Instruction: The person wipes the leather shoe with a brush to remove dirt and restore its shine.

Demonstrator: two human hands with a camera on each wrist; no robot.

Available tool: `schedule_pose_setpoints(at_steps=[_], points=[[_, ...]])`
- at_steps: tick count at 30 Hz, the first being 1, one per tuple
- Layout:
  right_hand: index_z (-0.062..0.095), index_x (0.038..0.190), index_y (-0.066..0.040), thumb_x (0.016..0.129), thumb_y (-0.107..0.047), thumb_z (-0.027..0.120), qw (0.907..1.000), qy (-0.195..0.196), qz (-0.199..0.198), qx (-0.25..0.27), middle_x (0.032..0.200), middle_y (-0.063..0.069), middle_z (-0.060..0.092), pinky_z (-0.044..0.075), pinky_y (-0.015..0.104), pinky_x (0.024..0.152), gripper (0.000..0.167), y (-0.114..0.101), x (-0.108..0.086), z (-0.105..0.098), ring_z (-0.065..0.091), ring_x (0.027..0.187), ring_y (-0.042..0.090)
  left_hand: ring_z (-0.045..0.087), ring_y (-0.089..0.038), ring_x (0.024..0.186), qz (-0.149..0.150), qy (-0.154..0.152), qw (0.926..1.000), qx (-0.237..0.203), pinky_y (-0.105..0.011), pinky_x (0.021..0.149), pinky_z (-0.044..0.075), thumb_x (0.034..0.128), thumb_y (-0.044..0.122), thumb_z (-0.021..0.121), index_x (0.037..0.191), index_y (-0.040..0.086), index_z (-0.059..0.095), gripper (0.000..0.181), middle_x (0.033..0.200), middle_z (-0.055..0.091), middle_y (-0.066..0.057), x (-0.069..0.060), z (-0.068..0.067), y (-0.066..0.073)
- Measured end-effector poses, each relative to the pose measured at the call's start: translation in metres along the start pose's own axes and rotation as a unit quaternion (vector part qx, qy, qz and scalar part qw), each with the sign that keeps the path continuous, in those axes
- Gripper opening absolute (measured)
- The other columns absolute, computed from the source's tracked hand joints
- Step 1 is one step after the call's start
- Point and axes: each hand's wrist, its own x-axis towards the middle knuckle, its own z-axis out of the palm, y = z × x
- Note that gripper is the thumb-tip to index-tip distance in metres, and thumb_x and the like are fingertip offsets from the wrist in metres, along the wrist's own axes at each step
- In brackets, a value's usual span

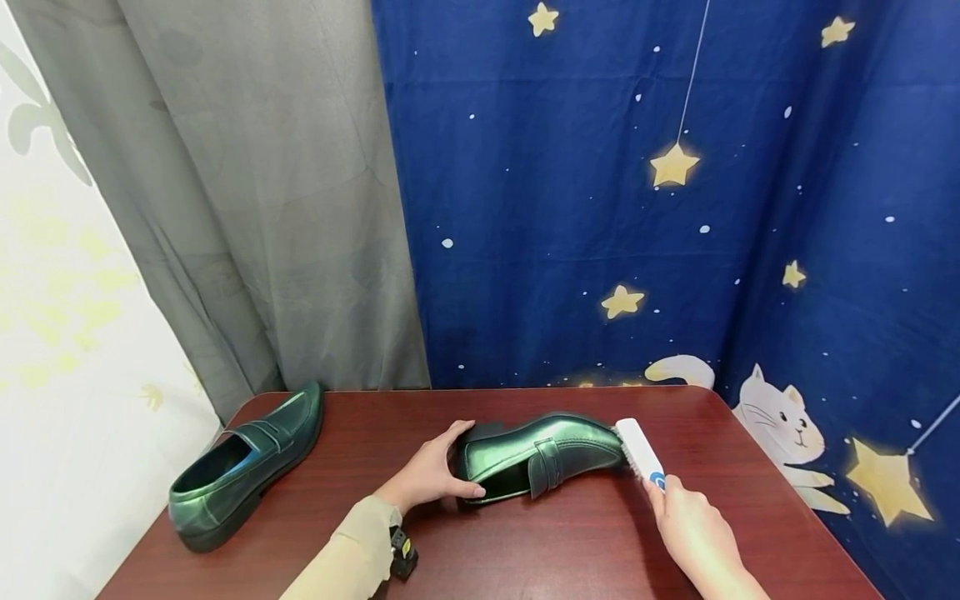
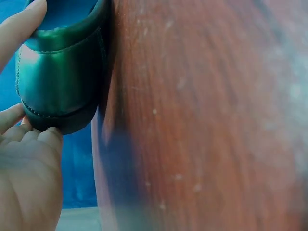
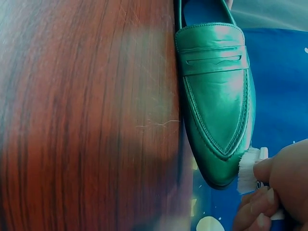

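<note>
A shiny green loafer [image 1: 551,454] lies on its side on the table, its opening toward me and its toe to the right. At its heel, my left hand [image 1: 431,471] grips it, thumb by the opening and fingers round the back; the left wrist view shows the heel [image 2: 62,82] up close. My right hand [image 1: 693,529] holds a white brush [image 1: 637,448] by its handle. The brush's white bristles [image 3: 248,171] touch the side of the toe in the right wrist view. Part of the handle is hidden inside the right hand.
A second green loafer [image 1: 247,467] stands upright at the table's left, blue showing inside it. The reddish-brown table [image 1: 525,554] ends at a back edge before a grey curtain [image 1: 300,208] and a blue star-patterned curtain [image 1: 555,208].
</note>
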Motion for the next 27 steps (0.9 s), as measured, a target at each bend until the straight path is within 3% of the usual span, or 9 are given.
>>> schedule_pose_setpoints(at_steps=[6,15,27], points=[[0.057,0.097,0.001,0.104,-0.035,0.054,1.0,0.003,-0.003,0.005,0.077,0.022,0.066,0.046,0.052,0.055,0.037,-0.004,0.002,0.002,0.062,0.063,0.033,0.039,-0.029,0.147,0.002,-0.012,0.9994,-0.032,-0.049,0.114,0.038,0.069,0.033,0.094,0.157,0.005,0.032,0.111,0.164,0.031,-0.016,0.0,0.001,-0.002],[0.057,0.092,0.003,0.102,-0.03,0.056,0.9986,0.042,-0.03,0.01,0.074,0.025,0.065,0.046,0.053,0.052,0.034,-0.017,0.004,0.003,0.065,0.063,0.039,0.046,-0.027,0.142,0.004,-0.016,0.9994,-0.029,-0.048,0.112,0.041,0.0698,0.035,0.094,0.156,0.007,0.034,0.109,0.158,0.04,-0.01,0.002,0.0,-0.001],[0.058,0.096,0.004,0.102,-0.029,0.057,0.999,0.029,-0.032,0.009,0.074,0.022,0.064,0.048,0.052,0.054,0.033,-0.029,0.011,0.004,0.065,0.064,0.036,0.046,-0.029,0.142,0.002,-0.013,0.9991,-0.04,-0.048,0.112,0.042,0.0696,0.031,0.095,0.155,0.008,0.035,0.106,0.156,0.041,-0.013,0.002,0.0,-0.002]])
